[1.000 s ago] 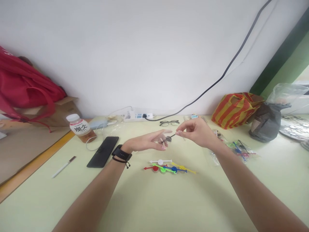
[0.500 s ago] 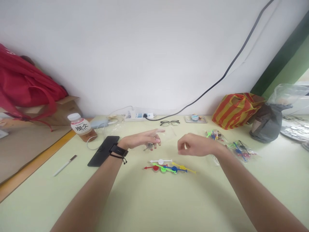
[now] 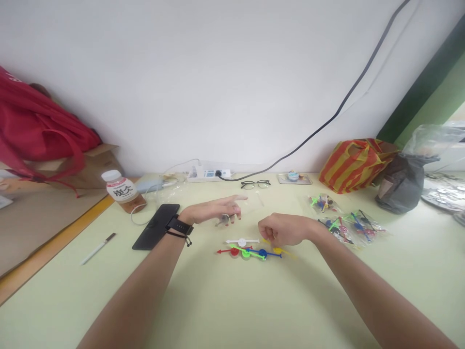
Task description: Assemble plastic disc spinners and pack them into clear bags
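My left hand (image 3: 218,209), a dark watch on its wrist, holds a faint clear plastic bag (image 3: 250,203) above the table. Under its curled fingers shows a dark arrow spinner (image 3: 223,220); whether it lies inside the bag I cannot tell. My right hand (image 3: 283,229) pinches the yellow arrow spinner (image 3: 278,250), partly hidden and smeared by motion. Left of it lie a white arrow spinner (image 3: 242,242), a red one (image 3: 234,251), a green one (image 3: 246,253) and a blue one (image 3: 263,253), the last three overlapping.
Filled clear bags of coloured spinners (image 3: 359,227) lie at the right. A phone (image 3: 155,228), a pen (image 3: 98,249) and a drink bottle (image 3: 124,191) are at the left. Glasses (image 3: 255,184) and a power strip (image 3: 209,174) sit by the wall. A striped bag (image 3: 354,167) stands back right.
My right hand has come down and slightly left onto the yellow arrow spinner, uncovering more bagged spinners at the right. The left hand stays nearly still.
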`<state>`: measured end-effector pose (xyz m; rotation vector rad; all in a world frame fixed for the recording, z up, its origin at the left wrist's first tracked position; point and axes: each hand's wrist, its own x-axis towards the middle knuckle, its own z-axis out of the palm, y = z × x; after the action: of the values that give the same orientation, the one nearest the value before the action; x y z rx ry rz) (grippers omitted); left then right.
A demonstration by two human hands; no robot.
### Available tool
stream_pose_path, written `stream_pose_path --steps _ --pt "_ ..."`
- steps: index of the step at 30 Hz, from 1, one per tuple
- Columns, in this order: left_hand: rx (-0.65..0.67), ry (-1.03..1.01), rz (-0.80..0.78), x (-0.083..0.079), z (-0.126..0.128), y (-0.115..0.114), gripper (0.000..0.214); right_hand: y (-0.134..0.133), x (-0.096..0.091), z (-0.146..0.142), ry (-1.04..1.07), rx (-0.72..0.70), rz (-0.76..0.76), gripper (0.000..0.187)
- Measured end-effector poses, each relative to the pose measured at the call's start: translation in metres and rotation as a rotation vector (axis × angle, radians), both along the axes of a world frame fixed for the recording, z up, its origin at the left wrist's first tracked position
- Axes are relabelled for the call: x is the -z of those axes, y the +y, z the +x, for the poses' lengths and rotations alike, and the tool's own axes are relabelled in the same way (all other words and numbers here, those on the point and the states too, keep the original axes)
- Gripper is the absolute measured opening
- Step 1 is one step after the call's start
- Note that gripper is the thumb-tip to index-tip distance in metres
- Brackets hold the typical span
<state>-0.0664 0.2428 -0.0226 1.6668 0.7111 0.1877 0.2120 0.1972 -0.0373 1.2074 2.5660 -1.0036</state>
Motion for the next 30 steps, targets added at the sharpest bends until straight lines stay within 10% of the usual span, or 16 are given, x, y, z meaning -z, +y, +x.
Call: stream_pose_path --steps 7,15,30 --pt "-0.028 -0.006 -0.018 0.002 -0.001 0.001 0.069 0.008 -0.013 0.029 -0.099 0.178 0.155 0.013" --pt "-0.05 -0.022 -0.019 0.008 -0.001 0.003 0.071 0.007 -0.015 0.036 -0.367 0.22 -0.054 0.017" --pt "0.039 -0.045 0.032 0.004 -0.001 0.0 0.064 0.02 -0.046 0.077 0.346 0.457 0.412 0.03"
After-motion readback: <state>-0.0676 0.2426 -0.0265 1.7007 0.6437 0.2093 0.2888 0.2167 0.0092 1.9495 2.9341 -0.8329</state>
